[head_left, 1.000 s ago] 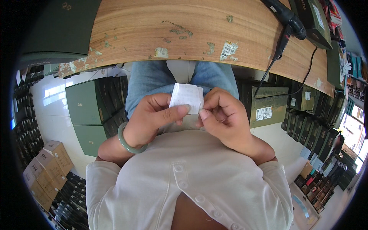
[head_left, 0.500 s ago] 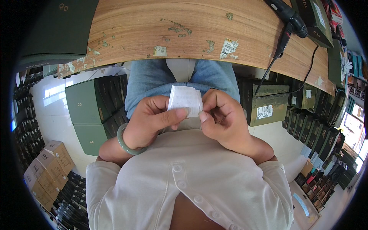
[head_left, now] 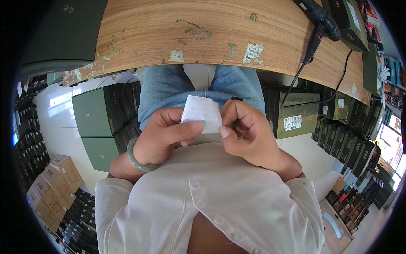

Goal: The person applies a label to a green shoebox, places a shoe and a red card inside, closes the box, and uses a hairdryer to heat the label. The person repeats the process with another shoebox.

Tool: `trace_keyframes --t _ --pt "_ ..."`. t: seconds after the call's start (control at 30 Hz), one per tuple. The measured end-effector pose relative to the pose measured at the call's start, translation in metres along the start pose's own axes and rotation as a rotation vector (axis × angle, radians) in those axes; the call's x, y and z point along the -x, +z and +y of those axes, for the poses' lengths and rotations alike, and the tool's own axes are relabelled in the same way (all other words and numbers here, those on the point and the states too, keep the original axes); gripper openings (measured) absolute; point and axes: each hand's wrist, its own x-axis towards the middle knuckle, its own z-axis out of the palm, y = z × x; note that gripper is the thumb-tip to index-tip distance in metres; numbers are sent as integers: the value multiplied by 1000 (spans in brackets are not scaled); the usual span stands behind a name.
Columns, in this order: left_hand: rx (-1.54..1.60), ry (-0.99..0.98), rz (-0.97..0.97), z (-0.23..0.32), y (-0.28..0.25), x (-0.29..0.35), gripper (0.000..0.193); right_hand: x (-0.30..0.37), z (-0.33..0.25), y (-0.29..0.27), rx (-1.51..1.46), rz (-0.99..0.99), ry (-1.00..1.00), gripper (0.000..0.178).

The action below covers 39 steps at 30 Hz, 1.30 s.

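Note:
A small wad of thin white paper slips (head_left: 201, 111), with faint print, is held above my lap. My left hand (head_left: 163, 129) grips it from the left, the thumb flat on its face and the other fingers behind. My right hand (head_left: 247, 131) is curled in a pinch, with thumb and forefinger at the paper's right edge. The remaining right fingers are folded in. A small black patch (head_left: 237, 98) shows just beyond the right knuckles, against the jeans. On my left wrist is a pale green bangle (head_left: 134, 156).
Ahead stands a wooden table (head_left: 148, 29) with torn sticker remnants. A black hair dryer (head_left: 319, 21) and its cord lie at its right end, by a dark box. A large green box (head_left: 63, 34) sits at its left. Green boxes (head_left: 95, 116) and cartons (head_left: 55, 186) stack around me.
The paper has shifted slightly left and tilted, and its right edge has moved a little clear of my right forefinger. Both hands otherwise stay nearly in place.

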Motion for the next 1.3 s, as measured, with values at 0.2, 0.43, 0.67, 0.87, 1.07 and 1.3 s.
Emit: trace_keyframes --t 0.2,0.43,0.67,0.87,1.07,1.3 --pt "-40 25 -1 5 3 1 17 1 -17 -9 4 -126 127 10" --pt "-39 79 17 0 -8 0 21 -2 -15 -10 -129 -18 -13 17" --pt "-29 111 -2 3 -1 -3 20 -7 -8 -12 -183 -77 43 18" --pt "-70 225 116 4 3 -6 9 -6 -13 -4 134 87 -106 14" --pt "-100 300 67 11 3 -7 11 -3 -29 -1 157 100 -72 11" --pt "116 149 -164 36 14 -5 16 -22 -29 -24 -370 -115 -251 25"
